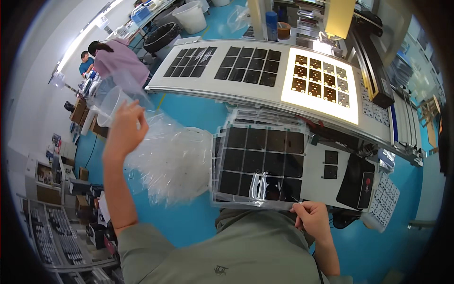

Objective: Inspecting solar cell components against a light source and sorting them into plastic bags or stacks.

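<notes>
My left hand (126, 130) is raised at the left, fingers curled together at a sheet of thin clear plastic film (124, 81), which is blurred. Below it, a clear plastic bag (172, 163) bulges with crumpled see-through film. In front of me lies a stack of clear-edged sheets; the top sheet (265, 152) carries rows of glossy black rectangular panels. My right hand (312, 218) is closed at that sheet's lower right corner. Something thin sticks out from its fingertips, too small to make out.
Beyond the stack runs a long white table (189, 85) with black panel grids and a glowing light panel (347, 106) under a machine frame. Two black pieces (331, 164) and a black device (354, 182) lie right. A white bin (113, 105) and a person in pink (120, 61) are left.
</notes>
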A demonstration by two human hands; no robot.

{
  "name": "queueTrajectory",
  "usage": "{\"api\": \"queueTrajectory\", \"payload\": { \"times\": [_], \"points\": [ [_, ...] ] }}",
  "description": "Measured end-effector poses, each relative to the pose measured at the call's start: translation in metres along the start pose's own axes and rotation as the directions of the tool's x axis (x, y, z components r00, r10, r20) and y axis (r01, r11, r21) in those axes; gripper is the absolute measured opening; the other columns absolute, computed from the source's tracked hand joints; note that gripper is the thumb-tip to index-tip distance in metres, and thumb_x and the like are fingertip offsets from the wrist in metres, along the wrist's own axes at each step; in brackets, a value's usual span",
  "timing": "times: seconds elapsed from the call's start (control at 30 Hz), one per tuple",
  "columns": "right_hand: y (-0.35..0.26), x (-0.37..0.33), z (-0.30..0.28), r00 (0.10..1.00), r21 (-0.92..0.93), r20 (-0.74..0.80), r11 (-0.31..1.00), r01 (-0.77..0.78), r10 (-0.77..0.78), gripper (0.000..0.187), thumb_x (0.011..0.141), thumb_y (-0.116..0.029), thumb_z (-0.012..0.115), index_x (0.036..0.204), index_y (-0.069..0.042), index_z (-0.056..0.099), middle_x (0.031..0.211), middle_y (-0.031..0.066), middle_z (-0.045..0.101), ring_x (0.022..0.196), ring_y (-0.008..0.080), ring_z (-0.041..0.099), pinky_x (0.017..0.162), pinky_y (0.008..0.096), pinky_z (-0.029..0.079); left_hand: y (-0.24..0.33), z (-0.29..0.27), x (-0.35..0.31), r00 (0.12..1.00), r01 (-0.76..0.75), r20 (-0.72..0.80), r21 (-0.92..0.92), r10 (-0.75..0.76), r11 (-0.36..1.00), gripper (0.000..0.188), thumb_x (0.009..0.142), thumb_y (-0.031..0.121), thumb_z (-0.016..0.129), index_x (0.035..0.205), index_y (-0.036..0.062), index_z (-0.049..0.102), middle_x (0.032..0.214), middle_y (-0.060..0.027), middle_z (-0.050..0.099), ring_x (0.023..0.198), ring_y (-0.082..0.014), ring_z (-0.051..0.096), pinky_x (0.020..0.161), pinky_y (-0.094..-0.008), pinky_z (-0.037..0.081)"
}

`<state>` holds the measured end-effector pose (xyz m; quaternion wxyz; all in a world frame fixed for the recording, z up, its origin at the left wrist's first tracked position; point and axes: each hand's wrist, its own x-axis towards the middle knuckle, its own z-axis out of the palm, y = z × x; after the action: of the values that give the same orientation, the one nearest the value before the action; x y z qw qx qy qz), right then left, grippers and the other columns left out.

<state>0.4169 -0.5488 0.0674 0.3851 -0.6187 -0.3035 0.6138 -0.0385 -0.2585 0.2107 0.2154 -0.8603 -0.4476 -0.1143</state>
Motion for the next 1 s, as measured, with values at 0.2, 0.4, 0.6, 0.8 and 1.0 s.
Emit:
{"api": "queueTrajectory", "payload": {
  "times": [0.2,0.4,0.6,0.8,1.0],
  "points": [
    [-0.003,0.003,0.004,0.999,-0.072,-0.029,0.997,0.022,-0.024,0.029,0.103,-0.016,0.067,0.081,0.002,0.073,0.058,0.0052,0.066,0.045,0.0065,0.056,0.042,0.0221,0.039,0.006,0.174,-0.149,0.568,0.575,0.732,-0.026,-0.376,0.818,0.013,0.09,0.018,0.06,0.093,0.0051,0.063,0.135,-0.0176,0.068,0.156,-0.0416,0.032,0.119,-0.0807,0.008],
    [-0.005,0.003,0.008,0.995,-0.102,-0.095,0.995,0.017,-0.027,0.029,0.101,-0.015,0.069,0.078,0.003,0.071,0.055,0.0043,0.064,0.045,0.0054,0.056,0.043,0.022,0.037,0.003,0.219,-0.229,0.647,0.637,0.64,-0.154,-0.415,0.756,0.007,0.086,0.011,0.06,0.083,0.0066,0.057,0.158,-0.0152,0.054,0.16,-0.0379,0.026,0.12,-0.0792,0.0],
    [-0.019,-0.01,0.017,0.975,-0.261,-0.134,0.955,0.14,-0.18,0.027,0.099,-0.01,0.069,0.076,0.003,0.069,0.054,0.0018,0.061,0.046,0.0044,0.054,0.044,0.0217,0.035,0.029,0.199,-0.2,0.758,0.578,0.489,-0.196,-0.432,0.792,0.009,0.087,0.01,0.063,0.083,0.0059,0.055,0.149,-0.0195,0.061,0.155,-0.0398,0.035,0.122,-0.0766,0.001],
    [-0.029,-0.001,0.018,0.987,-0.057,0.016,0.985,0.16,-0.159,0.021,0.099,-0.002,0.063,0.117,0.008,0.064,0.076,0.0113,0.073,0.054,0.0093,0.063,0.045,0.0229,0.043,0.084,0.143,-0.152,0.878,0.477,0.212,-0.47,-0.43,0.743,0.01,0.09,0.01,0.07,0.091,0.0045,0.062,0.128,-0.0175,0.071,0.13,-0.0375,0.06,0.113,-0.0554,0.037],
    [-0.049,0.005,0.005,0.987,0.415,0.156,0.909,-0.038,-0.03,0.045,0.101,-0.002,0.052,0.143,0.011,0.044,0.085,0.0186,0.074,0.06,0.0229,0.072,0.051,0.0303,0.058,0.135,0.056,-0.128,0.768,0.636,0.542,-0.705,-0.34,0.313,0.011,0.091,0.008,0.073,0.1,0.0004,0.07,0.102,-0.0149,0.074,0.094,-0.0301,0.071,0.078,-0.0376,0.053]
  ]
}}
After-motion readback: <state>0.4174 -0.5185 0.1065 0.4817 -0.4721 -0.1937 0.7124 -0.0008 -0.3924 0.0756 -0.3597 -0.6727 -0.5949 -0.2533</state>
